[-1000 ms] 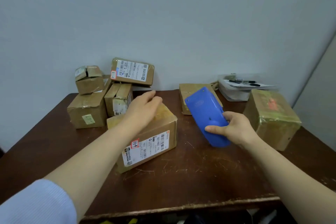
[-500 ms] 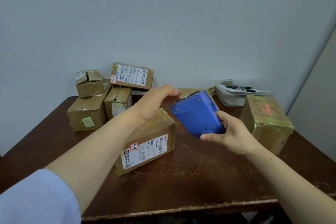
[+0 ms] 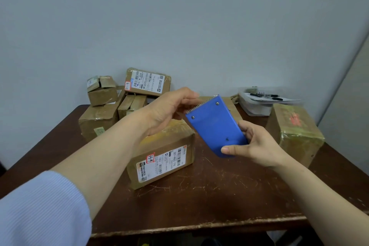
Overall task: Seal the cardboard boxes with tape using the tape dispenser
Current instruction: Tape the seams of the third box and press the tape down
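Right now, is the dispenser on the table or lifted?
Lifted: the right hand grips the dispenser clear of the table, teeth upward.

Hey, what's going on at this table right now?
A person is getting ready to tape boxes. The right hand holds a blue tape dispenser in the air, toothed edge up, and the left hand reaches to that edge; whether it has hold of tape doesn't show. A labelled cardboard box lies on the table below, and more boxes are stacked at the back left.
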A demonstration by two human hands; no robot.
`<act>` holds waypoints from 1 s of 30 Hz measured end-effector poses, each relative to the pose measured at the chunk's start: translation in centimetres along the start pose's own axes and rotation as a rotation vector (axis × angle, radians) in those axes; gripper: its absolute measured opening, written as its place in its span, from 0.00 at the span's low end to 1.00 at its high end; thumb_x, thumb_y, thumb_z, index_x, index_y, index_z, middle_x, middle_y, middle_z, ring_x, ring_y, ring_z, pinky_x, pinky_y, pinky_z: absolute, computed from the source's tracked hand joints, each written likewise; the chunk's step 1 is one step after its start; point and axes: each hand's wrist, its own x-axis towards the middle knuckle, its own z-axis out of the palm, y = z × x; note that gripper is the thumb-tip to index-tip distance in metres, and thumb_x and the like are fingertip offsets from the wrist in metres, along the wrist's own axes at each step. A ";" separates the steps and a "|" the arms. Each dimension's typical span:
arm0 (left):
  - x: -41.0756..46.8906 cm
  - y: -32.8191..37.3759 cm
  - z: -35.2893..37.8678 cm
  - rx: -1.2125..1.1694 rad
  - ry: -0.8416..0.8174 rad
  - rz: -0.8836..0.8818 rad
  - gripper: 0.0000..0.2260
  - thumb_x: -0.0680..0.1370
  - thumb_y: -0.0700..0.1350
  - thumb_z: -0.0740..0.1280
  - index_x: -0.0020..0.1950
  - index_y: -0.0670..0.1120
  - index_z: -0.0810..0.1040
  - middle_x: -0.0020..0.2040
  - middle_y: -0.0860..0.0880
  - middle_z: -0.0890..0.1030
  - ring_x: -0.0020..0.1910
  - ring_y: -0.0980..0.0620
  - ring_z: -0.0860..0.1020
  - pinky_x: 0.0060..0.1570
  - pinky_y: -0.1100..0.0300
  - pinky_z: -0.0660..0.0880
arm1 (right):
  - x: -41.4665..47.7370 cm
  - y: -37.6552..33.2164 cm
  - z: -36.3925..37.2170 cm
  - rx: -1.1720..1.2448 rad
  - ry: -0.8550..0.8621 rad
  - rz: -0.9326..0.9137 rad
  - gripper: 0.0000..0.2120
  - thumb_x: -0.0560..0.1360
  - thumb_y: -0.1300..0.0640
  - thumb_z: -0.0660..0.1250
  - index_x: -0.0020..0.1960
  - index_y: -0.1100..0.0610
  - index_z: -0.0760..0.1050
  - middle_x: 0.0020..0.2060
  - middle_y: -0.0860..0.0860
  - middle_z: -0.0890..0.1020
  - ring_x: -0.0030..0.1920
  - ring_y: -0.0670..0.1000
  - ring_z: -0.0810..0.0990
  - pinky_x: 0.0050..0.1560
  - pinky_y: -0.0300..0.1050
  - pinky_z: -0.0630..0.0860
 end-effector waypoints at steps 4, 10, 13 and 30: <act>0.4 0.1 -0.3 0.004 0.058 -0.066 0.08 0.72 0.45 0.67 0.46 0.42 0.77 0.43 0.43 0.73 0.41 0.49 0.69 0.44 0.56 0.66 | -0.2 -0.9 0.0 0.014 -0.042 0.020 0.22 0.59 0.62 0.76 0.52 0.57 0.77 0.45 0.49 0.85 0.45 0.47 0.84 0.43 0.38 0.79; 1.5 0.1 -1.2 0.017 0.146 -0.126 0.02 0.74 0.41 0.71 0.42 0.44 0.82 0.28 0.51 0.79 0.28 0.55 0.72 0.34 0.62 0.68 | -0.6 -3.0 0.3 0.048 -0.044 0.086 0.20 0.59 0.58 0.79 0.49 0.59 0.80 0.42 0.51 0.86 0.42 0.49 0.85 0.41 0.39 0.79; 2.2 0.6 -1.5 0.054 0.214 -0.111 0.05 0.74 0.37 0.71 0.38 0.45 0.81 0.22 0.53 0.78 0.21 0.59 0.73 0.24 0.69 0.69 | -0.6 -4.6 0.8 0.050 0.013 0.110 0.21 0.59 0.52 0.80 0.48 0.60 0.81 0.40 0.52 0.86 0.41 0.50 0.85 0.41 0.41 0.79; 7.4 -2.4 -3.1 0.244 0.425 -0.237 0.09 0.67 0.42 0.78 0.43 0.42 0.83 0.40 0.47 0.83 0.41 0.52 0.79 0.43 0.60 0.72 | -3.0 -5.2 2.5 0.190 0.233 0.318 0.15 0.69 0.50 0.72 0.42 0.64 0.82 0.35 0.57 0.85 0.32 0.51 0.83 0.32 0.41 0.76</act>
